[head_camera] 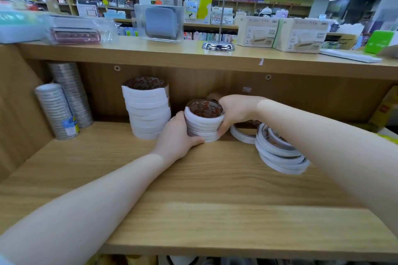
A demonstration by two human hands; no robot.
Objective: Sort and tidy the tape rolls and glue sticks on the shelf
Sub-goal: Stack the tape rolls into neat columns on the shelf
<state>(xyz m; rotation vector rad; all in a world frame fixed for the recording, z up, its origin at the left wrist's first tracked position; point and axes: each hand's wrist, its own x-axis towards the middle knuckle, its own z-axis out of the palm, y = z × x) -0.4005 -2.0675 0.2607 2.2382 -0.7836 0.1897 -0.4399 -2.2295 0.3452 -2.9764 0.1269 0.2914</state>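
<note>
Tape rolls, white with brown printed cores, sit in a short stack (pixel 203 122) at the centre of the frame, and I have both hands around it. My left hand (pixel 175 135) curls against the stack's left side, thumb hooked under its lower front edge. My right hand (pixel 231 112) comes in from the right, fingers wrapped down the stack's right side, so the rolls are clamped between my two palms on the wooden shelf (pixel 193 189).

Just left of my left hand stands a taller stack of the same white tape (pixel 147 107), upright and close to the back panel. Further left, toward the shelf's left wall, two silver columns of wrapped rolls (pixel 62 103) stand one behind the other, the nearer one shorter with a blue label near its base.

Right of centre, under my right forearm, a slumped pile of white rolls (pixel 280 155) leans over, its layers fanned and tilted. Behind it a single roll (pixel 243 133) lies flat on the board, partly hidden by my wrist.

On the top board above, cardboard boxes (pixel 280 33) sit at upper right and a clear plastic holder (pixel 159 22) at upper centre.
</note>
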